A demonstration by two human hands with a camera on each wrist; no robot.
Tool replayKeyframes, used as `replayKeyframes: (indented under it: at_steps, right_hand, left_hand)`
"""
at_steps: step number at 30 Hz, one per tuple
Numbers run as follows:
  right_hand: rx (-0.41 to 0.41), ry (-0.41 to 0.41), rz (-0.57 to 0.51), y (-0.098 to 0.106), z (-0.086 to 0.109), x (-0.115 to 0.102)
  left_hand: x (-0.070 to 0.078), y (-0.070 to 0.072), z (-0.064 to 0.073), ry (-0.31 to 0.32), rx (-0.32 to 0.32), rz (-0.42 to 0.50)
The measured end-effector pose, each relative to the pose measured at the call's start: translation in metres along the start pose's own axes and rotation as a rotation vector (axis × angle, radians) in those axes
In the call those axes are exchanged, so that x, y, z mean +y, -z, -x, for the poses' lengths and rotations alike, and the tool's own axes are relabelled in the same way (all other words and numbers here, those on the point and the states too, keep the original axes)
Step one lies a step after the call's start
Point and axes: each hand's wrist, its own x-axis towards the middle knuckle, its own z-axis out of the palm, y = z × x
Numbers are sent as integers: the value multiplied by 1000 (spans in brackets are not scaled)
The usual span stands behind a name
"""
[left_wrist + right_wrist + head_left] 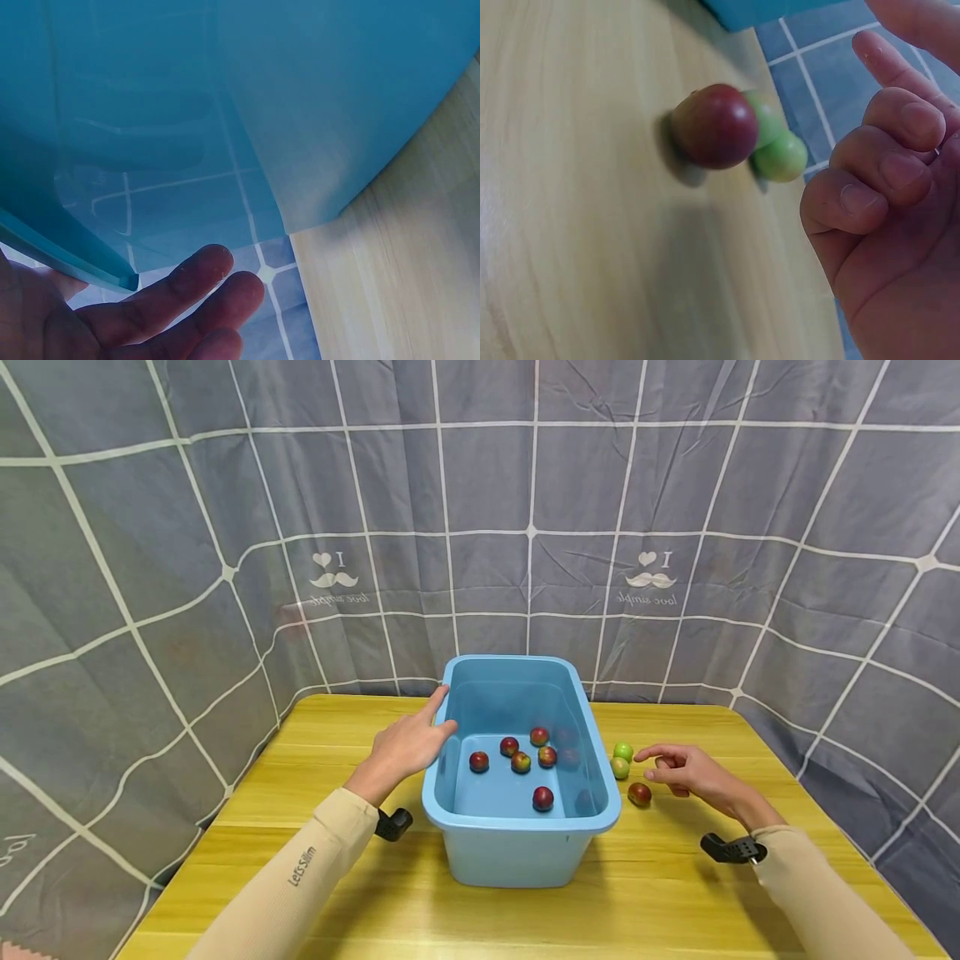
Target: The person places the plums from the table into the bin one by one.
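A blue plastic tub (517, 852) stands on the wooden table, with several small, round, dark red fruits (521, 762) spread over its floor. My left hand (408, 745) rests on the tub's left rim, index finger straight along it and thumb across it. In the left wrist view, the other fingers (202, 274) hang loosely outside the tub wall. Right of the tub, my right hand (693, 774) hovers with nothing in it, its index finger extended and the others bent. Near its fingertips lie a red fruit (716, 126) and two green fruits (781, 157).
The yellow wooden table (360, 885) reaches back to a grey curtain with a white grid (487, 568), which also surrounds both sides. A black wrist camera sits on each wrist, the left one (393, 824) close to the tub's side.
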Motion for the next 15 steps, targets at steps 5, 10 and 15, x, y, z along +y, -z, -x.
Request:
replayKeyframes:
  at_steps: [5,10,15]
  right_hand:
    - [-16,12,-27,-1,0,11]
    - [-6,-34,-11,-2,-1,23]
    - [-2,-62,30,-3,0,33]
  left_hand:
    - [0,0,0,1,2,1]
    - [0,1,1,1,1,2]
    - [0,1,2,3,3,3]
